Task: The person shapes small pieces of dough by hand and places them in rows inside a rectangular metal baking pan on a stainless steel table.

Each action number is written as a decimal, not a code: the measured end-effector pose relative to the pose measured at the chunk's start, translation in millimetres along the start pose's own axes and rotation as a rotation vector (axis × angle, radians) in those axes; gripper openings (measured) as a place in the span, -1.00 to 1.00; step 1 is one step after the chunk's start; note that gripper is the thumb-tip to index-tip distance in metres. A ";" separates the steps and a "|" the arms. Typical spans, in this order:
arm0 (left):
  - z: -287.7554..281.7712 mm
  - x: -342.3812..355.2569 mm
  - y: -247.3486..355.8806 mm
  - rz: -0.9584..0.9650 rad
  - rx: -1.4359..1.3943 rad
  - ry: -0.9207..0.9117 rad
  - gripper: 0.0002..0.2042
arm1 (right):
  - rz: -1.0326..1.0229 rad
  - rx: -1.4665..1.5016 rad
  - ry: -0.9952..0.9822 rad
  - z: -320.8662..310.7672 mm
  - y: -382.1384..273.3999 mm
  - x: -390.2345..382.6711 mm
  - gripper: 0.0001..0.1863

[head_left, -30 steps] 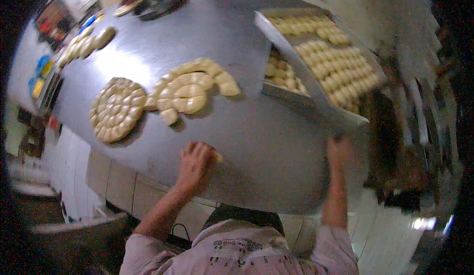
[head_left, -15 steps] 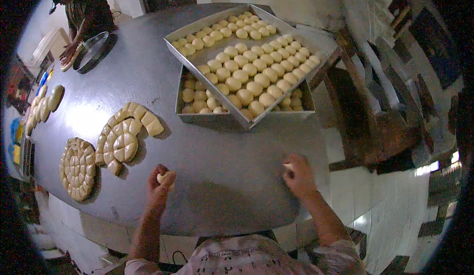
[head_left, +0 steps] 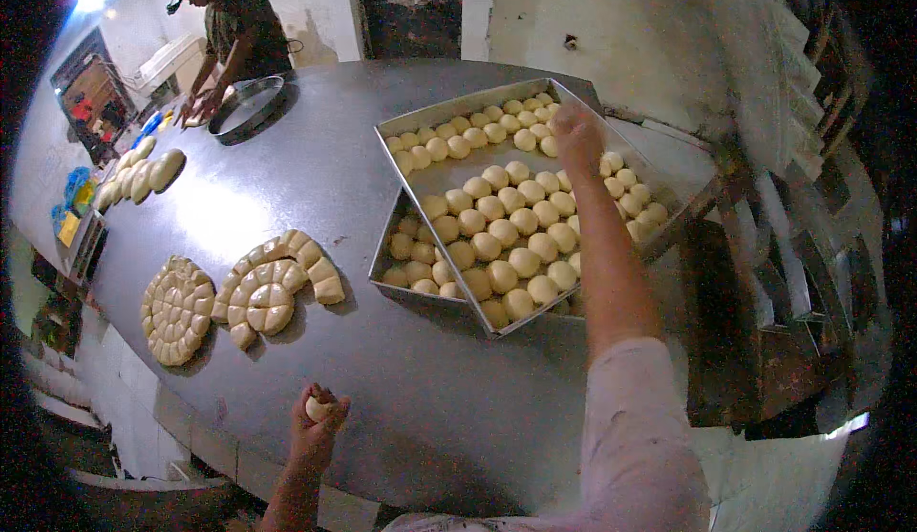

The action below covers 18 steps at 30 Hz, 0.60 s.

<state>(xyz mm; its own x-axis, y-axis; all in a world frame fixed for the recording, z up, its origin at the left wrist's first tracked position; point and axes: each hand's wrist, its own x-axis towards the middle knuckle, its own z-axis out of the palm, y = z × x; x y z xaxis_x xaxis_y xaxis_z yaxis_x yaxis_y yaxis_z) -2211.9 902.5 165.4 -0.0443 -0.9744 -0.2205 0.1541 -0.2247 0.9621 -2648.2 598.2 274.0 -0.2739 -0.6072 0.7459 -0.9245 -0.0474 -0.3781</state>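
Note:
My left hand point(head_left: 320, 425), low over the near part of the metal table point(head_left: 411, 389), is closed around a small pale dough ball point(head_left: 315, 408). My right arm stretches far forward, and my right hand point(head_left: 578, 136) is over the far right of the upper tray point(head_left: 468, 102). Motion smears its fingers, so whether it still holds dough is unclear. Rows of round dough balls point(head_left: 524, 221) fill much of that tray, with a bare strip between two groups. The upper tray sits askew on a lower tray point(head_left: 420, 296), which also contains dough balls.
Two dough rounds cut into pieces, one whole point(head_left: 177, 312) and one partly taken apart point(head_left: 270, 296), lie left of the trays. Longer dough rolls point(head_left: 140, 180) rest at the far left. Across the table a person point(head_left: 250, 31) works beside a round pan point(head_left: 220, 137).
My right hand has gone from the near right of the table to above the upper tray. My left hand still grips its dough ball. The view has tilted up and turned left.

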 end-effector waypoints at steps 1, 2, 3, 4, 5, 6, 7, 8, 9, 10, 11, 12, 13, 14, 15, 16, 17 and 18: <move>-1.5 -0.9 4.5 -0.031 0.054 0.038 -0.81 | -0.037 -0.062 -0.222 19.0 15.9 -23.2 -0.68; -0.4 -3.3 12.1 -0.059 0.107 0.077 -0.82 | -0.030 -0.033 -0.314 21.7 14.6 -29.2 -0.68; 4.9 -6.4 17.4 -0.095 0.151 0.111 -0.84 | -0.019 -0.008 -0.402 20.3 14.2 -33.9 -0.68; 11.2 -5.8 22.8 -0.106 0.088 0.126 -0.85 | 0.036 0.111 -0.369 5.3 0.7 -22.9 -0.69; 17.0 -4.1 30.9 -0.126 0.028 0.145 -0.84 | 0.046 0.224 -0.331 -21.3 -25.2 -24.2 -0.69; 22.2 -1.9 34.9 -0.153 -0.027 0.149 -0.81 | 0.054 0.328 -0.292 -51.2 -49.1 -24.6 -0.70; 21.8 10.2 23.5 -0.241 -0.137 0.108 -0.73 | -0.005 0.387 -0.302 -80.9 -77.5 -50.4 -0.71; 21.9 21.3 14.4 -0.330 -0.245 0.091 -0.64 | -0.064 0.467 -0.325 -101.1 -108.2 -79.8 -0.71; 32.9 21.2 4.9 -0.260 -0.352 -0.151 -0.60 | -0.138 0.508 -0.420 -111.2 -124.4 -122.1 -0.71; 61.3 17.0 1.6 -0.191 -0.482 -0.417 -0.56 | -0.112 0.615 -0.613 -128.7 -132.7 -178.3 -0.69; 81.3 13.1 11.6 -0.259 -0.409 -0.649 -0.57 | -0.073 0.718 -0.799 -141.9 -132.5 -242.0 -0.64; 87.5 13.3 26.3 -0.322 -0.318 -0.867 -0.57 | -0.028 0.840 -0.982 -154.7 -135.4 -292.7 -0.58; 76.4 29.4 37.2 -0.259 0.026 -1.036 -0.60 | 0.308 0.748 -1.094 -175.1 -135.7 -317.8 -0.58; 61.6 50.0 49.6 -0.194 0.383 -1.176 -0.63 | 0.630 0.637 -1.197 -195.8 -133.3 -333.8 -0.58; 43.2 71.5 19.1 -0.047 0.475 -1.054 -0.66 | 0.608 0.654 -0.985 -211.2 -134.8 -352.7 -0.60; 23.3 93.9 -12.8 0.085 0.572 -0.915 -0.69 | 0.592 0.667 -0.771 -221.8 -135.0 -366.6 -0.62; 17.8 102.8 -0.9 0.336 0.786 -0.579 -0.70 | 0.392 0.289 -0.898 -225.1 -129.0 -374.8 -0.59; 10.5 114.7 13.3 0.483 0.994 -0.183 -0.70 | 0.186 -0.093 -0.997 -224.4 -119.1 -383.0 -0.56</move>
<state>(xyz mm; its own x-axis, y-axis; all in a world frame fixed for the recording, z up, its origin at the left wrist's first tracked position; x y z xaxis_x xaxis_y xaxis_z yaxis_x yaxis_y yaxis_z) -2225.2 787.8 154.6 -0.3500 -0.9232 0.1587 -0.6591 0.3631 0.6586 -2492.6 1014.4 156.4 -0.1091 -0.9850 -0.1334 -0.9185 0.1512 -0.3653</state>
